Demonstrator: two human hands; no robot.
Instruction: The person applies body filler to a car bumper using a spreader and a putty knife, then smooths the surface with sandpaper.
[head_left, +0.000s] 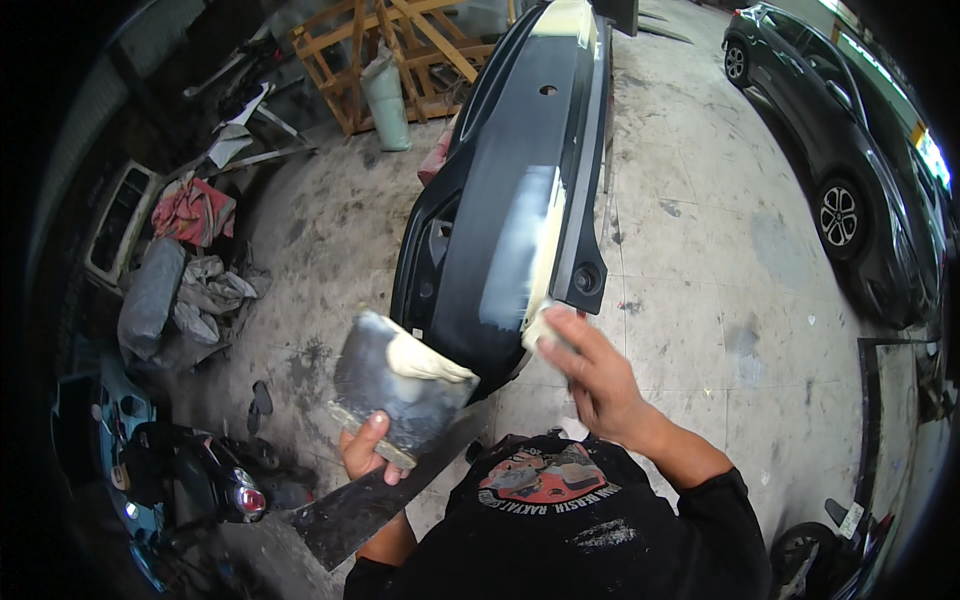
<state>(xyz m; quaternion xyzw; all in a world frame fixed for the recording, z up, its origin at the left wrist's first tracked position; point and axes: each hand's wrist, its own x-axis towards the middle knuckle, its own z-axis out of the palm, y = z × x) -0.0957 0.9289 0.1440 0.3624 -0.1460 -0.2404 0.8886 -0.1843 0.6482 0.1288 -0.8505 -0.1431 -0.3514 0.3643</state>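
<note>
Head | board: edge between left fingers | spreader: in right fingers

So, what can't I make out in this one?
Head view: most of the left hand's fingers, hidden by the putty board.
Head view: the full shape of the putty spreader, blurred and partly covered by the right hand.
Head view: the car bumper's far end, cut off by the top edge; part of its near end, behind the board.
</note>
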